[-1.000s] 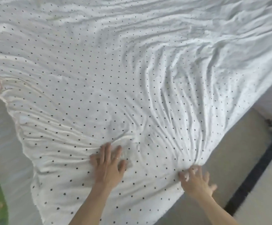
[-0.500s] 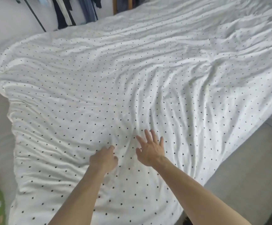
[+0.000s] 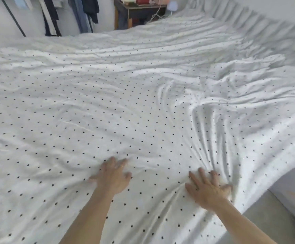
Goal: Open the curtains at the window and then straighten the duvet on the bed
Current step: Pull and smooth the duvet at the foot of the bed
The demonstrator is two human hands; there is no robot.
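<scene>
both blurred — left hand [image 3: 114, 176], right hand [image 3: 207, 188] flat on duvet [image 3: 125, 106].

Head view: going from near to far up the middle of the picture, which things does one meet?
Left hand → dotted duvet → dark table

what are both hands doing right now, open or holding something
Left hand: open, fingers spread on the duvet, holding nothing.
Right hand: open, flat on the duvet, holding nothing.
</scene>
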